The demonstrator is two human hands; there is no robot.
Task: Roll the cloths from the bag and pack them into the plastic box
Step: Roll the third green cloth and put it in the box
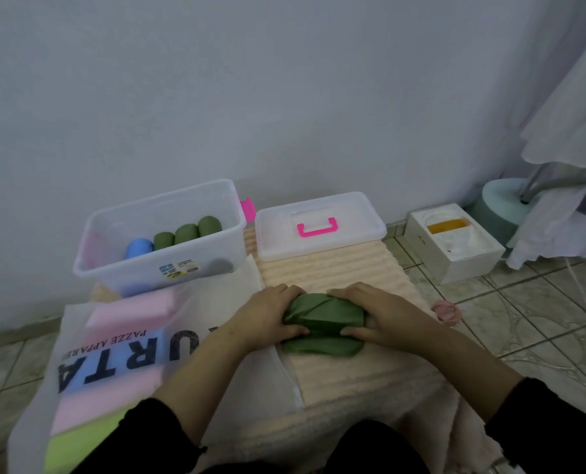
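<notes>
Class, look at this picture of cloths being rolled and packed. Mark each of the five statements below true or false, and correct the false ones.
1. Both hands are on a green cloth. True: the left hand and right hand press the green cloth from either side.
2. The plastic box is empty. False: the plastic box already holds three green rolls and one blue roll.
3. The lid is on the box. False: the lid, with its pink handle, lies beside the box.
4. The bag still holds cloths. True: pink, blue and light green cloths show through the bag.
5. The green cloth is fully rolled. False: an unrolled part still lies flat below the hands.
</notes>
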